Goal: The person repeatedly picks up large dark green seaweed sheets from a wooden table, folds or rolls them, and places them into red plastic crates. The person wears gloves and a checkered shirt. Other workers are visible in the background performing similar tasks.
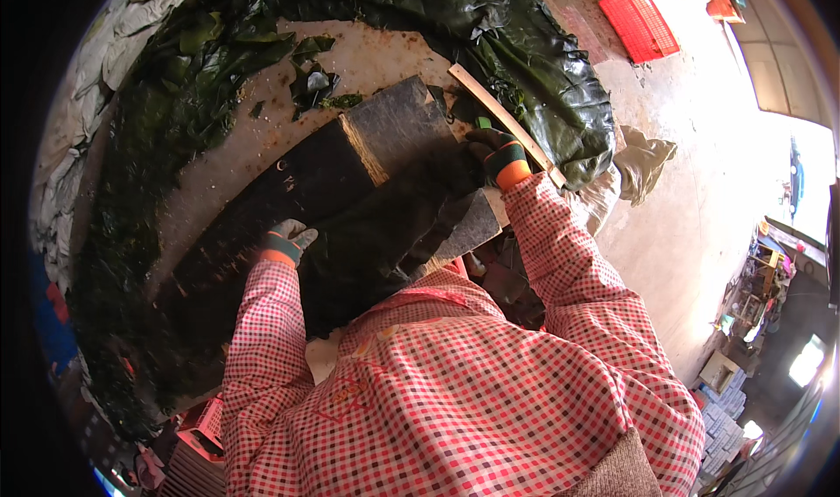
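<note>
A broad dark kelp sheet (377, 224) stretches between my two hands over a dark, worn board (403, 113). My gloved left hand (289, 240) is at the sheet's left side, low over the board; whether its fingers pinch the kelp cannot be told. My gloved right hand (495, 150) is closed at the sheet's far right end, its fingertips partly hidden. Just beyond those fingers shows a small green object (483, 123), mostly covered. A yellowish strip (363, 149) crosses the board, and a narrow wooden slat (505, 121) lies right of my right hand.
Heaped kelp (164, 110) curves around the left and back of the stained pale tabletop (374, 51). More glossy kelp (564, 116) hangs at the right edge. A red plastic crate (638, 24) stands on the floor, with crumpled cloth (640, 165) nearer. Pale sacking (125, 37) borders the left.
</note>
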{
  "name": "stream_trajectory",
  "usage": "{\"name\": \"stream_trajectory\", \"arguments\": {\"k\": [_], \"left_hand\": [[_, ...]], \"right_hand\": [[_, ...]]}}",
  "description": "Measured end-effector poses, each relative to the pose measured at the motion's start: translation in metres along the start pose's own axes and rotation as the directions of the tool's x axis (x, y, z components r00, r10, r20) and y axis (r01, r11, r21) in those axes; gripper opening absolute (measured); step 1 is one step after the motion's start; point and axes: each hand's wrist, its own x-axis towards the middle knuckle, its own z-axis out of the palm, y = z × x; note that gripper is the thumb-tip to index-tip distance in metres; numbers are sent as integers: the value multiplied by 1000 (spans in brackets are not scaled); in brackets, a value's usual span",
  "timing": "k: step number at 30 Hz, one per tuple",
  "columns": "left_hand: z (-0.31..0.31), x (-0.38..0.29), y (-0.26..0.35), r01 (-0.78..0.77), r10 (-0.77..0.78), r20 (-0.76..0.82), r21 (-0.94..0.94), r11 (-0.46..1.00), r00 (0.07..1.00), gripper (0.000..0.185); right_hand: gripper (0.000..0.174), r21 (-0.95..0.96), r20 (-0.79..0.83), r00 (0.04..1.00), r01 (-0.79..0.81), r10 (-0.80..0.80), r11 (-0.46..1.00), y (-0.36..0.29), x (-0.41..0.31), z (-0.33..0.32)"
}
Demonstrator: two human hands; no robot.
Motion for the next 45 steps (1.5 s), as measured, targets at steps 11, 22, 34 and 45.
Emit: {"name": "stream_trajectory", "arguments": {"k": [11, 22, 34, 45], "left_hand": [[-13, 13, -15, 93, -93, -9, 246, 965, 996, 34], [-17, 19, -40, -63, 77, -98, 140, 988, 992, 26], [4, -5, 21, -68, 94, -88, 267, 961, 992, 50], [31, 13, 44, 6, 13, -74, 252, 968, 997, 43]], "right_hand": [[50, 121, -518, 796, 431, -313, 894, -33, -38, 18], [93, -530, -128, 924, 243, -360, 813, -41, -85, 104], [48, -192, -399, 855, 277, -332, 942, -39, -63, 64], [36, -328, 104, 982, -117, 159, 937, -47, 12, -16]]}}
